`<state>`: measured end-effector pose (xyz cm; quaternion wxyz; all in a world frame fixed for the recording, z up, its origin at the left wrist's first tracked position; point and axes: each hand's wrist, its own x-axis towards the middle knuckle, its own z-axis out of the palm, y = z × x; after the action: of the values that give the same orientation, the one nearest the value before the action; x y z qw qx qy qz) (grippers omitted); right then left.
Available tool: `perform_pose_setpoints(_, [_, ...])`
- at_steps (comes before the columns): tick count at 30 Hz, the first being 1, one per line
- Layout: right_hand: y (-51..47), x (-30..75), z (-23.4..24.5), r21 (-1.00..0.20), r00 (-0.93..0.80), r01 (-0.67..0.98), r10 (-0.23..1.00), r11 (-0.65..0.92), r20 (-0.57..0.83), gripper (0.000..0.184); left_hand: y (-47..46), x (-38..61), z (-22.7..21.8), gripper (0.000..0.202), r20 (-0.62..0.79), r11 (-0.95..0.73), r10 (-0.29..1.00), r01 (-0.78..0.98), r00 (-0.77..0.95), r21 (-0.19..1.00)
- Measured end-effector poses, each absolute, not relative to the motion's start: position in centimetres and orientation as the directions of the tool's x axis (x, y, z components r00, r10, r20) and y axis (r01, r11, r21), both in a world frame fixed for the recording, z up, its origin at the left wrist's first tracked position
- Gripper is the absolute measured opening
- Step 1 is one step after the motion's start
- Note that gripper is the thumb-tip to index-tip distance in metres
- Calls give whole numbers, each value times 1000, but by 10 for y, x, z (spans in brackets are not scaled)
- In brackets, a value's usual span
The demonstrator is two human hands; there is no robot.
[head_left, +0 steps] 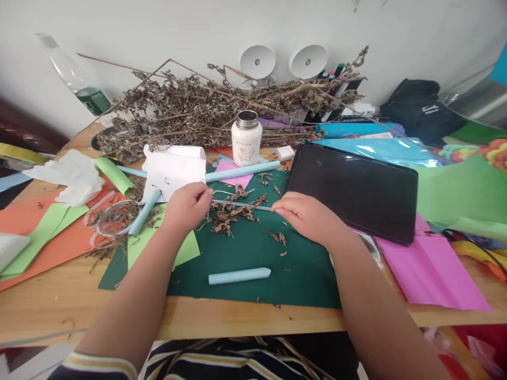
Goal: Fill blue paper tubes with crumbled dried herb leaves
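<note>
My left hand [187,205] and my right hand [307,214] are both closed in pinches on the two ends of a thin clear strip [241,205], likely tape, stretched level over the dark green mat [253,248]. Under the strip lies a small heap of dried leaf crumbs [232,214]. A short light blue paper roll [239,275] rests on the mat nearer to me. A longer light blue paper tube [242,171] lies just beyond my hands.
A pile of dried branches [206,108] fills the back of the wooden table. A white bottle [246,138], black tablet [352,191], pink paper [431,274], green and orange sheets [47,237], a tape roll [113,217] and crumpled tissue [71,174] surround the mat.
</note>
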<state>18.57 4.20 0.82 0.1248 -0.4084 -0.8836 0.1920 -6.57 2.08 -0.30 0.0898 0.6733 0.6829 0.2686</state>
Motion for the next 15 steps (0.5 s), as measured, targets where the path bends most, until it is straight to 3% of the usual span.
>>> perform_pose_setpoints(2, [38,187,4,-477,-699,623,715,620,16,27,22,-66,-6,19,237,-59,971,939,-25,338])
perform_pose_setpoints(4, [35,189,1,-480,-732,609,681,632,-32,28,24,-65,-8,17,287,-91,958,959,10,268])
perform_pose_setpoints(10, [33,178,-4,-317,-615,737,787,597,54,26,22,-60,-10,13,640,-415,756,854,133,312])
perform_pose_setpoints(15, [27,137,-12,-70,-573,815,818,575,45,22,19,-63,-9,9,719,-463,680,845,144,268])
